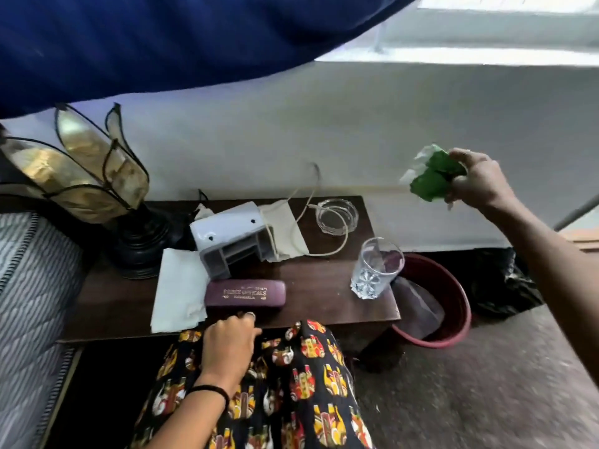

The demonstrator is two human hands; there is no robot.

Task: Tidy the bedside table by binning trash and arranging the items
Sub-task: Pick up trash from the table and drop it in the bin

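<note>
My right hand (pixel 479 179) grips a crumpled green and white wrapper (pixel 431 175), held in the air to the right of the dark wooden bedside table (pixel 113 299) and above and beyond the red bin (pixel 453 306). My left hand (pixel 228 345) rests at the table's front edge, fingers curled, just below a maroon spectacle case (pixel 245 293). On the table lie white paper (pixel 178 293), a grey plastic holder (pixel 230 241), a beige paper (pixel 285 231), a white cable (pixel 324 228), a glass ashtray (pixel 337 215) and a drinking glass (pixel 376 267).
A petal-shaped lamp (pixel 87 176) stands at the table's back left. A striped mattress (pixel 29 286) borders the left side. A black bag (pixel 499 286) lies on the floor behind the bin. My patterned clothing (pixel 285 384) fills the foreground.
</note>
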